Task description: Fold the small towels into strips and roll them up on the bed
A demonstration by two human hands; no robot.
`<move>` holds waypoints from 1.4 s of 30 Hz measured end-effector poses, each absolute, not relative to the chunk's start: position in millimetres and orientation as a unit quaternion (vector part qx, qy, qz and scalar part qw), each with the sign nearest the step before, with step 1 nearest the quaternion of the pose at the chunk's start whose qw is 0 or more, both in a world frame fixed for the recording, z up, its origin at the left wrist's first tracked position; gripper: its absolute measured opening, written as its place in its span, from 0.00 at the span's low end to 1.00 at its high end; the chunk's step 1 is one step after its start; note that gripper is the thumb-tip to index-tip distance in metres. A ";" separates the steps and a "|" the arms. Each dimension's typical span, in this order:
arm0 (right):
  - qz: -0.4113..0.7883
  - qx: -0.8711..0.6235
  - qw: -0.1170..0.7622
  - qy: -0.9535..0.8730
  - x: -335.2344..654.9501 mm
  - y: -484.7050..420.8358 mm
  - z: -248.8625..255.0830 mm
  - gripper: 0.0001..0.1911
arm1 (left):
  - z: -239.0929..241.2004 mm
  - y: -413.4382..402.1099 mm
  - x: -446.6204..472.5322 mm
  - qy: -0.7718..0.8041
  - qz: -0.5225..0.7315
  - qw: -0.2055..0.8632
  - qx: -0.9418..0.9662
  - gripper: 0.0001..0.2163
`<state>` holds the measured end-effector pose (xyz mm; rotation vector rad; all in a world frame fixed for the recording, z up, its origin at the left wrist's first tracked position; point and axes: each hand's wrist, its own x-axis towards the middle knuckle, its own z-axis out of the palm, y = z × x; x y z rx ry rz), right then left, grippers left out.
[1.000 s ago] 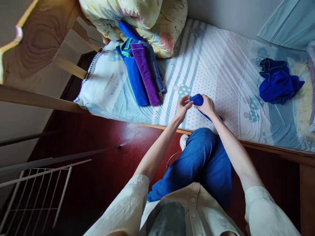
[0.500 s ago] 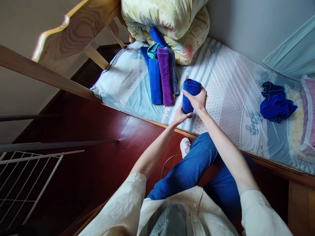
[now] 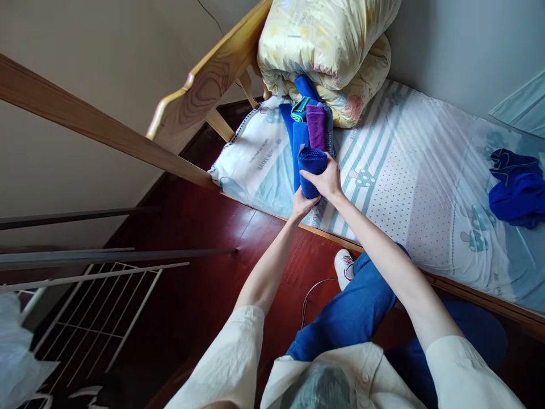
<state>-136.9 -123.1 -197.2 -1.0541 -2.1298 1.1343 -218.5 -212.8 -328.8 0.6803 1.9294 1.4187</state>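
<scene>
Both hands hold a tightly rolled blue towel (image 3: pixel 313 167) upright above the near edge of the bed. My left hand (image 3: pixel 304 203) grips its lower end, fingers partly hidden under the roll. Around its upper right side wraps my right hand (image 3: pixel 328 179), thumb across the front. Just behind the roll, a purple rolled towel (image 3: pixel 315 125) and a blue rolled towel (image 3: pixel 300 136) lie side by side on the sheet. A green-edged blue roll (image 3: pixel 300 109) rests at their far end, close to another blue roll (image 3: pixel 305 86).
A yellow quilt (image 3: pixel 323 40) is piled against the wooden headboard (image 3: pixel 204 79). On the right of the patterned sheet (image 3: pixel 383 182) lies a crumpled blue cloth (image 3: pixel 517 184). A white wire rack (image 3: pixel 106 312) stands lower left; a thin cable (image 3: pixel 307 295) lies on the floor.
My hands have carried the blue roll left, over the near part of the laid-out rolls, partly covering them. The camera view has turned left.
</scene>
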 end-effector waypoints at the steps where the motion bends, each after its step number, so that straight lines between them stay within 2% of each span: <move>1: 0.423 -0.390 0.251 -0.779 -137.7 -122.7 -202.7 0.26 | -331.7 -213.9 -218.7 0.737 0.536 0.322 0.255 0.29; 4: 0.450 -0.404 0.258 -0.754 -137.2 -121.4 -215.2 0.28 | -339.7 -216.3 -215.8 0.747 0.529 0.323 0.241 0.32; 13: 0.478 -0.388 0.269 -0.741 -138.3 -115.6 -225.5 0.28 | -342.4 -214.8 -218.1 0.749 0.535 0.307 0.242 0.24; 20: 0.468 -0.390 0.245 -0.754 -142.9 -116.8 -228.2 0.31 | -345.4 -214.1 -219.1 0.745 0.532 0.308 0.260 0.26; 22: 0.472 -0.378 0.245 -0.758 -143.5 -115.9 -231.7 0.37 | -346.5 -214.8 -218.4 0.750 0.528 0.286 0.277 0.30; 26: 0.472 -0.360 0.245 -0.767 -129.7 -113.1 -239.7 0.59 | -347.0 -226.6 -212.6 0.785 0.519 0.159 0.299 0.40; 28: 0.478 -0.364 0.236 -0.764 -107.4 -111.8 -241.1 0.64 | -346.8 -238.0 -207.3 0.796 0.495 0.108 0.331 0.41; 31: 0.506 -0.389 0.202 -0.743 -48.6 -111.6 -236.6 0.58 | -346.2 -255.7 -197.7 0.791 0.445 0.085 0.412 0.31; 34: 0.535 -0.426 0.159 -0.712 34.5 -115.7 -224.9 0.43 | -345.8 -265.8 -185.2 0.779 0.394 0.100 0.478 0.20; 37: 0.547 -0.467 0.151 -0.678 126.4 -128.4 -210.5 0.30 | -346.5 -263.9 -163.5 0.735 0.346 0.158 0.561 0.11; 42: 0.503 -0.596 0.219 -0.587 258.2 -165.0 -195.2 0.28 | -342.4 -240.0 -95.3 0.571 0.265 0.293 0.720 0.05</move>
